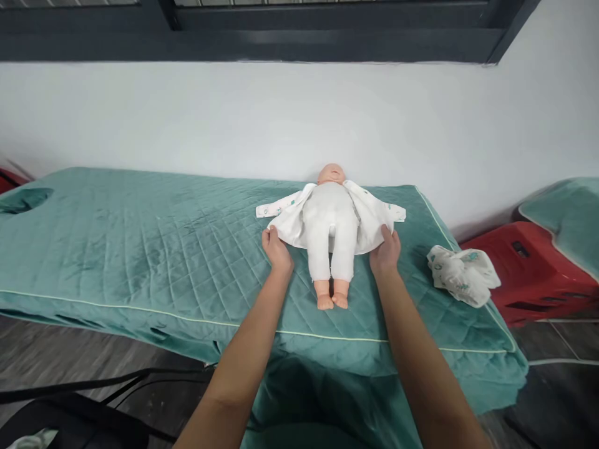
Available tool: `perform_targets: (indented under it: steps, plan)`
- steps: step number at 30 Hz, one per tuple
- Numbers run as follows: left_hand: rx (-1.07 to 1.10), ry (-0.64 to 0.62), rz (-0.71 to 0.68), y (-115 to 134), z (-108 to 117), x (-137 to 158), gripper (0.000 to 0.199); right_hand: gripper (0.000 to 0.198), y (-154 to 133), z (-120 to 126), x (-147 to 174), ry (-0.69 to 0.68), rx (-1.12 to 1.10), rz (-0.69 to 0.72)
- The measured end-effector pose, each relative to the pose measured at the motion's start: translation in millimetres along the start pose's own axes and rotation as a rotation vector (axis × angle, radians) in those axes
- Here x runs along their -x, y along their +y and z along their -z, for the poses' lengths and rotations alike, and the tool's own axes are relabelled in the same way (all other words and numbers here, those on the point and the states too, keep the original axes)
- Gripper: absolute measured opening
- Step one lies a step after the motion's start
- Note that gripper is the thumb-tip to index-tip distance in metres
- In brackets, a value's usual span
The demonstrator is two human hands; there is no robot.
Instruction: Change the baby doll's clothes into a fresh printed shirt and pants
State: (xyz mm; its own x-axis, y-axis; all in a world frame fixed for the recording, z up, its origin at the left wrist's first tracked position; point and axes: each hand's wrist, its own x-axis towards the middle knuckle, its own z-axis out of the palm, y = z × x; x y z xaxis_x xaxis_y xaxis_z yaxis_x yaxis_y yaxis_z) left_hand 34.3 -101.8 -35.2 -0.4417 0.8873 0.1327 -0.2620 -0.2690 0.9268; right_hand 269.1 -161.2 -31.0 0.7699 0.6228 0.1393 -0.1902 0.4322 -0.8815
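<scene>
A baby doll (pixel 331 206) with a white cloth body lies on its back on the green quilted bed cover, head toward the wall and bare feet toward me. Beneath it spreads a small white baby shirt (pixel 291 222) with a green print, its front flaps opened out to both sides and its sleeves stretched outward. My left hand (pixel 277 248) pinches the lower corner of the flap on the left. On the other side, my right hand (pixel 386 249) grips the matching lower corner. Whether the doll's arms are inside the sleeves I cannot tell.
A bunched white printed cloth (pixel 463 274) lies near the right end of the bed (pixel 140 249). Past that end stands a red plastic object (pixel 543 268) with green fabric over it. Black straps (pixel 116 379) cross the lower left. A white wall (pixel 234 118) runs behind.
</scene>
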Motion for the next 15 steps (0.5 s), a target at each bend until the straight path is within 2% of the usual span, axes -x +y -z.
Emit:
perform_targets:
  steps: [3, 6, 9, 12, 15]
  plan:
    - [0.084, 0.051, 0.035, 5, 6, 5, 0.039, 0.025, -10, 12, 11, -0.036, -0.119, -0.05]
    - [0.019, -0.039, 0.049, 14, 20, 18, 0.034, 0.027, -19, 30, 39, -0.065, -0.11, -0.098]
    - [-0.082, -0.149, 0.036, 23, 40, 34, 0.025, 0.027, -30, 52, 73, -0.108, 0.026, -0.109]
    - [-0.154, -0.252, 0.025, 31, 58, 45, 0.016, 0.027, -51, 75, 90, -0.2, 0.388, 0.04]
    - [-0.17, -0.319, 0.081, 43, 66, 50, 0.012, 0.029, -89, 97, 77, -0.27, 0.746, 0.333]
